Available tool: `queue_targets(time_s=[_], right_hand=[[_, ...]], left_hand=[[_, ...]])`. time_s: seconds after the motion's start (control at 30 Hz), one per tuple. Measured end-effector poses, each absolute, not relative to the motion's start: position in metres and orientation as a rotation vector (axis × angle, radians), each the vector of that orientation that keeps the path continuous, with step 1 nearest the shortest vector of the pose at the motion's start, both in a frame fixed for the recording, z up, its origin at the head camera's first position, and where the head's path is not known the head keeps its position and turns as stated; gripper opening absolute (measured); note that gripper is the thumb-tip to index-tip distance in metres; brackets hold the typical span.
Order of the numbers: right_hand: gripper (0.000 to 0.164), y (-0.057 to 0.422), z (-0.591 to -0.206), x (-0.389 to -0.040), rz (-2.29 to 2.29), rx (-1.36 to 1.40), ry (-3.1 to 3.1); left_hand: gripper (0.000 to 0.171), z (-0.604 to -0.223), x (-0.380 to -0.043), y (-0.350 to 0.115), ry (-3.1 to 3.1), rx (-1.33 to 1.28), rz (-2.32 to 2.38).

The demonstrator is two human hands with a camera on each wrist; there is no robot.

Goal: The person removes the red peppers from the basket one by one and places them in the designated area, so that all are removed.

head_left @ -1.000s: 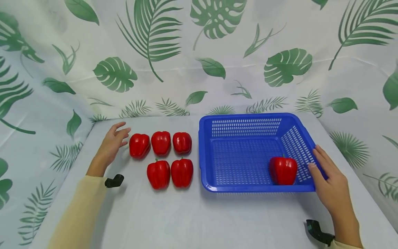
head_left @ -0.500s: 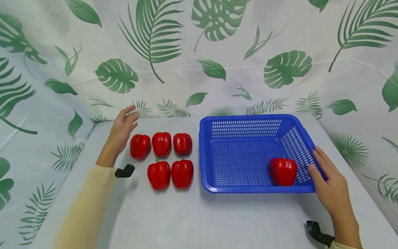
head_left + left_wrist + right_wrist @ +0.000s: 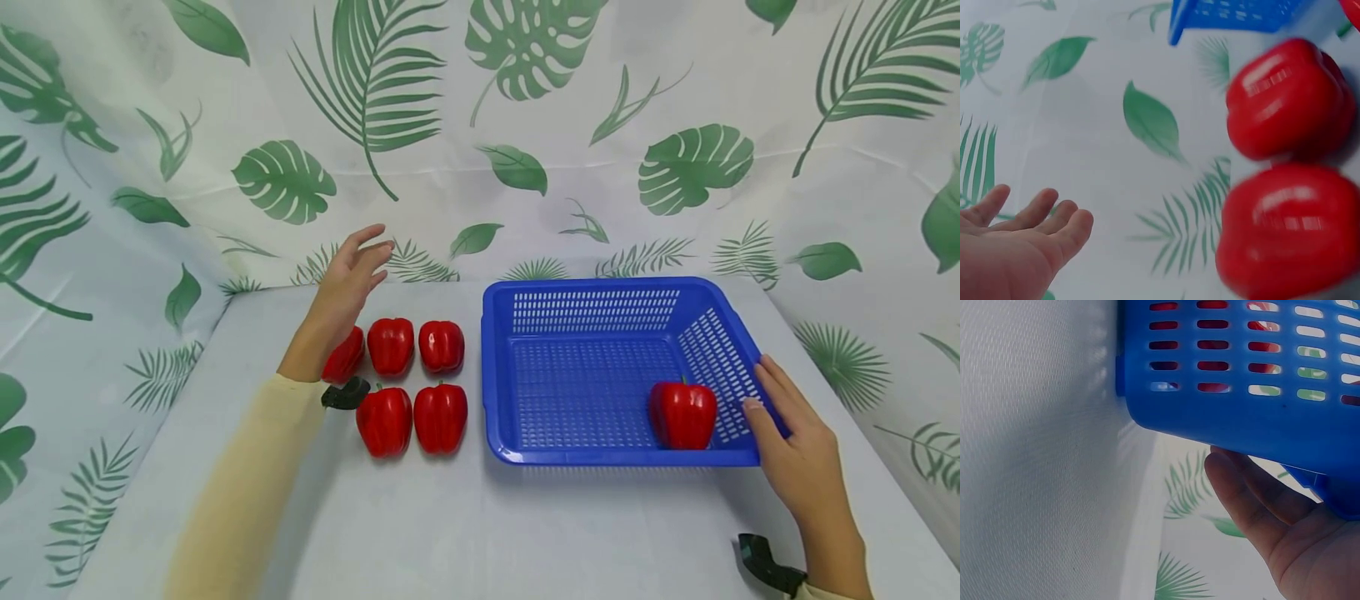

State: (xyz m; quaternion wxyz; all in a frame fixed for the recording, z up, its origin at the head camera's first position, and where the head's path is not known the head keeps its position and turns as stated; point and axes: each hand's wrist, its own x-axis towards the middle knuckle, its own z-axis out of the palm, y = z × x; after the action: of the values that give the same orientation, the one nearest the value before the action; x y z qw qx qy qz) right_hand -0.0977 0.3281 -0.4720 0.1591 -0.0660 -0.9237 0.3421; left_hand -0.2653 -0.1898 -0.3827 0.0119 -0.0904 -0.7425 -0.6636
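Several red bell peppers lie in two rows on the white table. A back-row bell pepper (image 3: 347, 357) is partly covered by my left wrist. My left hand (image 3: 345, 287) is raised above that row, fingers spread and holding nothing; in the left wrist view its fingers (image 3: 1075, 234) extend beside two bell peppers. To the right stands a blue plastic basket (image 3: 585, 457) with slotted walls, and one bell pepper (image 3: 684, 415) sits in its front right corner. My right hand (image 3: 806, 458) grips the basket's right rim, thumb over the edge and fingers along the outside.
Behind the table and at its sides hangs a white curtain (image 3: 420, 200) with green leaf prints. Black wrist mounts (image 3: 768, 562) stick out from both wrists. The basket's left wall stands close to the right-hand peppers.
My left hand has risen from beside the leftmost bell pepper and moved right and away, over the back row. My right hand stays on the basket rim; peppers and basket have not moved.
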Motion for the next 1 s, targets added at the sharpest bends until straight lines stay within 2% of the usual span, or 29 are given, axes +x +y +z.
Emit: queue_targets(time_s=[0.5, 1.0], right_hand=[[0.057, 0.330, -0.473, -0.096, 0.970, -0.196, -2.634], [0.058, 0.329, -0.473, -0.098, 1.004, -0.196, -2.644]], left_hand=[[0.071, -0.374, -0.273, -0.131, -2.307, -0.494, -2.175], [0.066, -0.382, -0.272, -0.075, -2.310, -0.572, -2.209]])
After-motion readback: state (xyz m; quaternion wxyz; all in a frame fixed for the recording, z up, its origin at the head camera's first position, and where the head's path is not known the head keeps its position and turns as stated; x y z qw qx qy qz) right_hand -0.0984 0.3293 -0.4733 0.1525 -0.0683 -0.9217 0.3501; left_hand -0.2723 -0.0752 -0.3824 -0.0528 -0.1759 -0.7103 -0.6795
